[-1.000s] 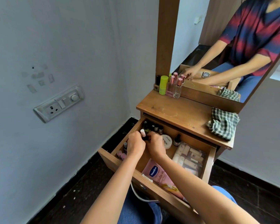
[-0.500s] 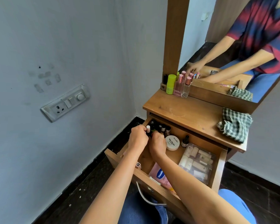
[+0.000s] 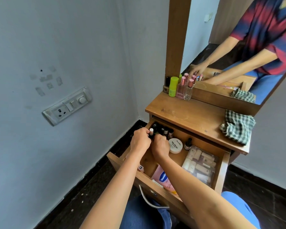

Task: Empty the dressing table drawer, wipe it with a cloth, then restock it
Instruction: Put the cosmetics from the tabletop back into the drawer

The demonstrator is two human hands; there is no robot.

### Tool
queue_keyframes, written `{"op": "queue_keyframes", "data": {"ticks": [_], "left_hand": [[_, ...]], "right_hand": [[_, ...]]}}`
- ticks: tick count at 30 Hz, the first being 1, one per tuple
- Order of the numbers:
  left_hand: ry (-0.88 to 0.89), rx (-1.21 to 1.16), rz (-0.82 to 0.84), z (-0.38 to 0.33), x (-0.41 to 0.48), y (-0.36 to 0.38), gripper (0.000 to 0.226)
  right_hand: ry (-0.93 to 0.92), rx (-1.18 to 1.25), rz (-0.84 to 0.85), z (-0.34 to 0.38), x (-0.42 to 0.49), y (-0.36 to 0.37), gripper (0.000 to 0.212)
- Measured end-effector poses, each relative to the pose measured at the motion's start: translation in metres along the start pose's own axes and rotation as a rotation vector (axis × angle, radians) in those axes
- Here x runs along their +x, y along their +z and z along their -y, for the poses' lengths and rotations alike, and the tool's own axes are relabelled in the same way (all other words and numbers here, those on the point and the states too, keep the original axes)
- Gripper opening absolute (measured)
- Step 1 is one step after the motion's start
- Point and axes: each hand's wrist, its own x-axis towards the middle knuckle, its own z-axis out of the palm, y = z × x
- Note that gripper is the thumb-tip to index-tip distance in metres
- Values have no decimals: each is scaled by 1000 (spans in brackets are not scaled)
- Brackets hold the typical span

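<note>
Both bare forearms reach forward and down, converging, hands side by side and nearly touching. Left hand (image 3: 139, 141) is curled, knuckles up, fingers closed round something small with a pale tip showing above them. Right hand (image 3: 160, 144) is also curled, back upward, its fingertips hidden, grip unclear.

1. The drawer (image 3: 222, 171) stands pulled out, open from above; the desk (image 3: 193, 116) top overhangs its back edge.
2. Small bottles (image 3: 163, 130) crowd the back left corner; both hands are bunched there.
3. A clear case (image 3: 201, 163) fills the right side.
4. Bare floor shows mid-drawer, perhaps a narrow lane.
5. The desk middle lies free between the bottles at the mirror and the cloth (image 3: 237, 126).
</note>
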Motion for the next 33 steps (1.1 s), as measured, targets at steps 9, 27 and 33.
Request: {"op": "queue_keyframes", "data": {"ticks": [9, 27, 33], "left_hand": [[10, -23, -56, -14, -10, -10, 23], [418, -136, -239, -113, 102, -37, 44], [513, 10, -206, -130, 148, -30, 54]], "right_hand": [[-241, 111, -142, -23, -26, -54, 26], [-210, 153, -388, -27, 82, -138, 17], [-246, 159, -489, -29, 98, -129, 14]]}}
